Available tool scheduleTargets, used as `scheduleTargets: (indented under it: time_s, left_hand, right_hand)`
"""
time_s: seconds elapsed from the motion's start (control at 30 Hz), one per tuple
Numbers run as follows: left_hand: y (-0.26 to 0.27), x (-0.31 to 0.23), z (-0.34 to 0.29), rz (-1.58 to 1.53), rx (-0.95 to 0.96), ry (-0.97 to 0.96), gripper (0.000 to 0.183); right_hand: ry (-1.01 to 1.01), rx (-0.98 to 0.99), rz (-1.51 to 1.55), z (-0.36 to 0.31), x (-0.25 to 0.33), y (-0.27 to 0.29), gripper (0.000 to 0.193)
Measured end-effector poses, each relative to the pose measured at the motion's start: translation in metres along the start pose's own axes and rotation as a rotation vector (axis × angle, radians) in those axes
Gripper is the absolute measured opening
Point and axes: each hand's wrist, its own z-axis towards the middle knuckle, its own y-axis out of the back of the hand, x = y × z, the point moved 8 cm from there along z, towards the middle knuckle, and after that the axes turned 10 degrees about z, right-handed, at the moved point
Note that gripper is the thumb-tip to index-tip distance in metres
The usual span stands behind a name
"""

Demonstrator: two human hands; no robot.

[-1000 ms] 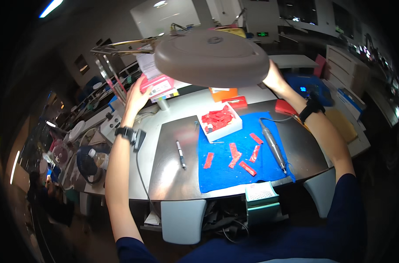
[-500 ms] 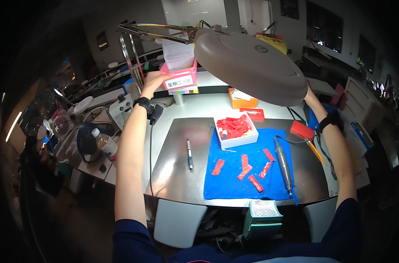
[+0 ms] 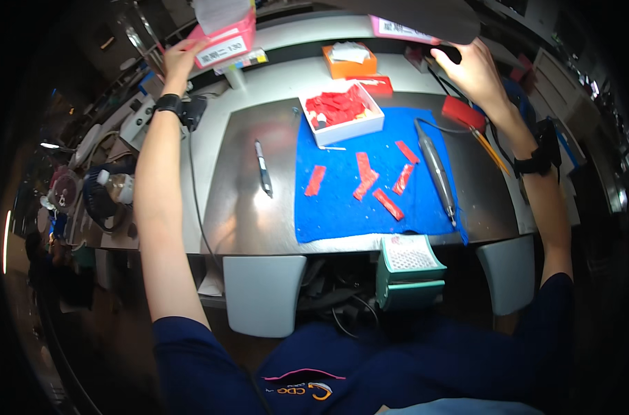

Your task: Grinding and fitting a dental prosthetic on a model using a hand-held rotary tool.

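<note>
My left hand (image 3: 181, 61) has its fingers on the edge of a pink bin (image 3: 239, 34) at the back left, gripping its side; the bin has a white label and papers in it. At the back right my right hand (image 3: 475, 76) is raised beside the dark lamp head (image 3: 425, 12), thumb and fingers apart. Whether its fingertips touch the lamp rim I cannot tell. Between my arms, a white box (image 3: 350, 130) of red strip pieces stands on a blue cloth (image 3: 328, 218). Several loose red strips (image 3: 389, 205) and a grey handpiece (image 3: 437, 173) lie there too.
A pen (image 3: 263, 168) lies on the metal mat (image 3: 231, 200). Behind the box are an orange tissue box (image 3: 349, 68) and a red case (image 3: 373, 85). A second pink bin (image 3: 396, 29) is partly behind the lamp. A green padded block (image 3: 411, 277) juts from the front edge.
The view has tipped down, so the bench sits higher. My right hand, mostly hidden behind the lamp before, now shows with fingers apart. My left hand stays at the pink bin.
</note>
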Motion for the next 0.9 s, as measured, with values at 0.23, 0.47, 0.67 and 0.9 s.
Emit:
scheduleTargets:
  time_s: [0.23, 0.47, 0.67, 0.9]
  left_hand:
    - [-0.001, 0.018, -0.010, -0.063, -0.116, -0.053, 0.033]
    - [0.018, 0.033, -0.009, -0.300, -0.278, 0.087, 0.034]
    - [0.032, 0.016, -0.003, -0.489, -0.251, 0.039, 0.038]
    - [0.054, -0.035, -0.037, -0.493, -0.127, 0.016, 0.036]
  right_hand:
    - [0.156, 0.229, 0.196, -0.042, 0.069, -0.010, 0.012]
    - [0.205, 0.372, 0.290, -0.057, 0.095, -0.031, 0.010]
    - [0.218, 0.379, 0.321, -0.066, 0.092, -0.048, 0.011]
    - [0.193, 0.344, 0.345, -0.060, 0.092, -0.032, 0.011]
